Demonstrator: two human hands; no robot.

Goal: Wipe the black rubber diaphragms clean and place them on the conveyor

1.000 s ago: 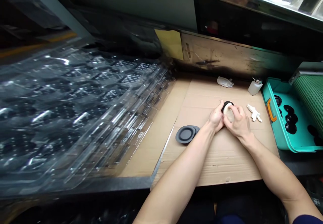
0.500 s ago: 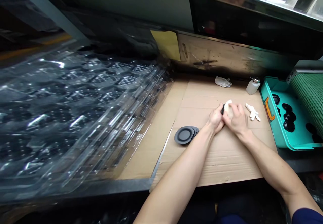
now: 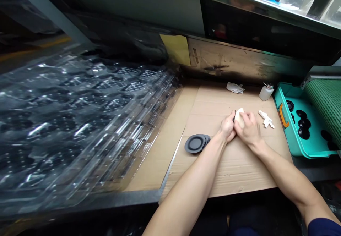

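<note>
Both hands meet over the cardboard sheet [image 3: 234,165] at mid-right. My left hand [image 3: 227,127] is closed on a small black round part [image 3: 234,116], of which only a sliver shows. My right hand [image 3: 247,129] is closed on a white cloth [image 3: 239,116] pressed against that part. A short stack of dark grey round discs [image 3: 196,143] lies on the cardboard just left of my left wrist.
A tall stack of clear plastic blister trays [image 3: 80,122] fills the left. A teal bin [image 3: 303,147] with black round parts sits at right, by a green ribbed mat [image 3: 326,101]. A small white bottle [image 3: 265,92], crumpled cloth [image 3: 234,87] and white scrap [image 3: 266,119] lie nearby.
The white cloth has moved over the black part, which showed more a second ago. Both hands stay together in the same spot.
</note>
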